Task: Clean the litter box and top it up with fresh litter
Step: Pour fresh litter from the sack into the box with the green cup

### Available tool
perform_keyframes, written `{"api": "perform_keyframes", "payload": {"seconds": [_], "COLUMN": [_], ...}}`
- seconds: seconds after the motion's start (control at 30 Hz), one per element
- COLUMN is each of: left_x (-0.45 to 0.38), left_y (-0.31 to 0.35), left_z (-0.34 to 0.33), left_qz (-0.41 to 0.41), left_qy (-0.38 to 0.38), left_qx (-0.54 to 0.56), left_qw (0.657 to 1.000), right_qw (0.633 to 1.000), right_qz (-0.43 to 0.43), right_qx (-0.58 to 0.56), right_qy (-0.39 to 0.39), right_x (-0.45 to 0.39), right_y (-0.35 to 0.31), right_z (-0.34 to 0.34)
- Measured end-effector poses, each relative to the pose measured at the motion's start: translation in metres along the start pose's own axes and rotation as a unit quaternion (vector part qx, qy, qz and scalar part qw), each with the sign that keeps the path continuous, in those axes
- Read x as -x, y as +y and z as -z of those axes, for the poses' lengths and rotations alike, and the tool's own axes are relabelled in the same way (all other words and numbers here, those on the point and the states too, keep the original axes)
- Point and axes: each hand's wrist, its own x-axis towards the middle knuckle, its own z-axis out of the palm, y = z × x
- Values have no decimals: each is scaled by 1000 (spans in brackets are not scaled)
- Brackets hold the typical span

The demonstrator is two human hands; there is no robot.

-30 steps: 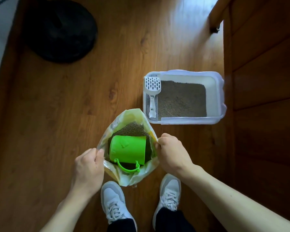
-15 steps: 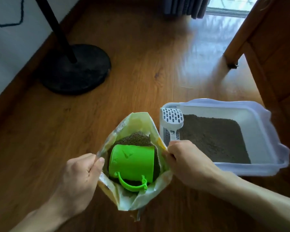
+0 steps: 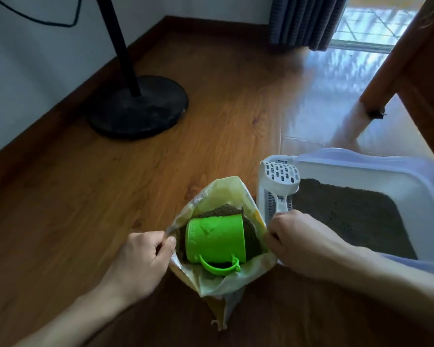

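An open yellowish litter bag (image 3: pixel 223 194) stands on the wooden floor. Inside it a green cup (image 3: pixel 216 237) with a handle lies on its side on dark litter. My left hand (image 3: pixel 140 261) pinches the bag's left rim. My right hand (image 3: pixel 301 241) grips the bag's right rim. Just right of the bag sits the white litter box (image 3: pixel 361 166), partly filled with dark litter (image 3: pixel 348 216). A white slotted scoop (image 3: pixel 280 179) rests on the box's left end, its handle reaching towards my right hand.
A black floor-stand base (image 3: pixel 138 106) with its pole stands at the back left near the wall. A wooden furniture leg (image 3: pixel 396 71) rises at the right behind the box. Dark curtains (image 3: pixel 306 21) hang at the back by a bright window.
The camera has tilted up and dropped closer to the floor, so my shoes have left the view. Both hands have kept hold of the bag's rim, holding it open.
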Motion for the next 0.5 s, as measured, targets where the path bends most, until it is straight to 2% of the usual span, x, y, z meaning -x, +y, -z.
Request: {"api": "perform_keyframes", "payload": {"seconds": [0.1,0.23,0.33,0.4,0.5], "left_x": [7,12,7,4,5], "left_y": [4,11,27,35,37], "left_z": [-2,16,29,28,18], "left_qz": [11,-2,7,-1,-34], "left_qy": [12,15,53,72,82], "left_qx": [-20,-75,-90,-75,-81], "left_qw": [1000,997,995,995,993], "right_qw": [999,999,993,989,984], "right_qz": [-1,-11,-7,24,121], "right_qx": [-28,-6,27,8,-27], "right_qy": [38,38,110,146,126], "right_x": [9,18,26,29,30], "right_y": [-2,-5,-21,-35,-52], "right_z": [-10,-8,6,10,5]}}
